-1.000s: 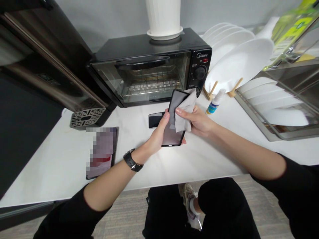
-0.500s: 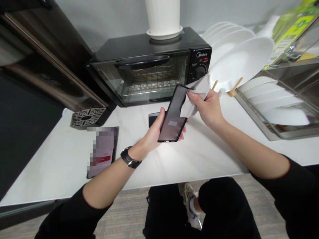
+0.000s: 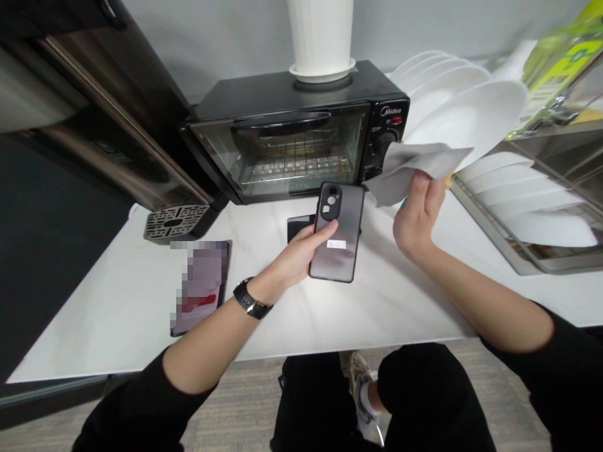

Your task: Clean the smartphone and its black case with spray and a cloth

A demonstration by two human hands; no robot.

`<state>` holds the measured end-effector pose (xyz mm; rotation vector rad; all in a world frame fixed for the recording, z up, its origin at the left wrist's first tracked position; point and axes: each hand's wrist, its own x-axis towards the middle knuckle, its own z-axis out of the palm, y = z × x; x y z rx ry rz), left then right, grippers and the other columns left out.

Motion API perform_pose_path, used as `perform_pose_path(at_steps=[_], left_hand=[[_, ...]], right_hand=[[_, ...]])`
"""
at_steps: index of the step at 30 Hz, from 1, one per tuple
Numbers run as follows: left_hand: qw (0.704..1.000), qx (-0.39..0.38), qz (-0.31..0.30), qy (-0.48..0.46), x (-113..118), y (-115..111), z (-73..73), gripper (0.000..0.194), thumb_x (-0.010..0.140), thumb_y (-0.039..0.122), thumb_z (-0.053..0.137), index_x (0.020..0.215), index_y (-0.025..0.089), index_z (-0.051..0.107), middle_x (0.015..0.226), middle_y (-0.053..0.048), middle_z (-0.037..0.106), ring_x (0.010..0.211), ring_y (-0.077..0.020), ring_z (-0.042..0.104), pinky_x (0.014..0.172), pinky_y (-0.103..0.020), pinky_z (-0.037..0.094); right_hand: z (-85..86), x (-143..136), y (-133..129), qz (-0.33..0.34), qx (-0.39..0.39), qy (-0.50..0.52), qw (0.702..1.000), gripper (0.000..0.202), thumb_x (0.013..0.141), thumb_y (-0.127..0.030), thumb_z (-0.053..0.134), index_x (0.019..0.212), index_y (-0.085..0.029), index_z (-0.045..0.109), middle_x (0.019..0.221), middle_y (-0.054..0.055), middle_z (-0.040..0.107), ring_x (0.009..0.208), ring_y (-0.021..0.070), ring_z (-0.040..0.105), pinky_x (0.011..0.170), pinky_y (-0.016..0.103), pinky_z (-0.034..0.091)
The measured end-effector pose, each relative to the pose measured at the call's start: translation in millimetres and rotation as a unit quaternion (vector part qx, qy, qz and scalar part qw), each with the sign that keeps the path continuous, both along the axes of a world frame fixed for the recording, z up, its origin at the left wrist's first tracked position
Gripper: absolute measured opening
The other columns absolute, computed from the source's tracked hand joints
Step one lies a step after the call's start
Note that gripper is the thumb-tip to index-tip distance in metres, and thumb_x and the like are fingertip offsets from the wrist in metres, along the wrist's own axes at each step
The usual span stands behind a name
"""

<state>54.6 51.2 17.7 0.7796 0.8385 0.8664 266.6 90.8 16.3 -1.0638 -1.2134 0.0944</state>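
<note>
Your left hand (image 3: pixel 299 254) clamps the phone case (image 3: pixel 346 229) above the counter (image 3: pixel 377 307), in front of the toaster oven (image 3: pixel 287 144), thumb pressed across its back and the other fingers hidden behind, probably to keep that side steady and facing you. Your right hand (image 3: pixel 419 216) pinches the grey cloth (image 3: pixel 414 166) off to the right, seemingly to leave the case uncovered, though I cannot tell whether its corner touches the case; half a second ago the cloth overlapped the case, your left thumb lay along its edge, and no camera opening (image 3: pixel 331 201) showed
</note>
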Motion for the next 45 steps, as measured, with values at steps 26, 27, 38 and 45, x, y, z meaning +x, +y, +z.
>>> perform_pose_path(at_steps=[26,27,38,45], left_hand=[[0.983,0.136,0.114,-0.038,-16,7,24.9,0.040,0.067,0.007,0.076,0.102,0.018,0.061,0.088,0.003,0.075,0.066,-0.0127,0.072,0.059,-0.024,0.065],[0.980,0.145,0.127,-0.045,-19,9,27.2,0.038,0.067,0.006,0.073,0.100,0.019,0.059,0.086,0.003,0.074,0.065,-0.0124,0.072,0.060,-0.024,0.065],[0.913,0.322,0.177,0.176,-30,31,11.0,0.034,0.088,0.034,0.068,0.120,0.027,0.060,0.093,0.002,0.066,0.068,-0.0130,0.064,0.051,-0.021,0.048],[0.706,0.543,-0.020,0.455,-41,7,42.6,0.053,0.086,0.010,0.055,0.134,0.023,0.071,0.096,-0.001,0.076,0.072,-0.0155,0.064,0.069,-0.031,0.055]], right_hand=[[5.7,-16,-8,0.420,-0.074,-0.356,0.832,0.064,0.109,-0.047,0.048,0.170,-0.029,0.033,0.177,0.004,0.030,0.170,0.0257,0.019,0.140,0.062,0.021],[7.4,-17,-9,0.435,-0.051,-0.345,0.830,0.058,0.110,-0.042,0.047,0.167,-0.031,0.040,0.174,0.001,0.039,0.169,0.0236,0.025,0.140,0.058,0.025],[4.8,-12,0,0.249,-0.005,-0.162,0.955,0.025,0.104,-0.043,0.065,0.103,-0.026,0.083,0.102,0.001,0.085,0.094,0.0200,0.080,0.087,0.037,0.065],[10.7,-5,12,0.075,0.044,-0.005,0.996,0.032,0.110,-0.050,0.049,0.100,-0.026,0.068,0.093,0.001,0.068,0.090,0.0180,0.066,0.096,0.039,0.054]])
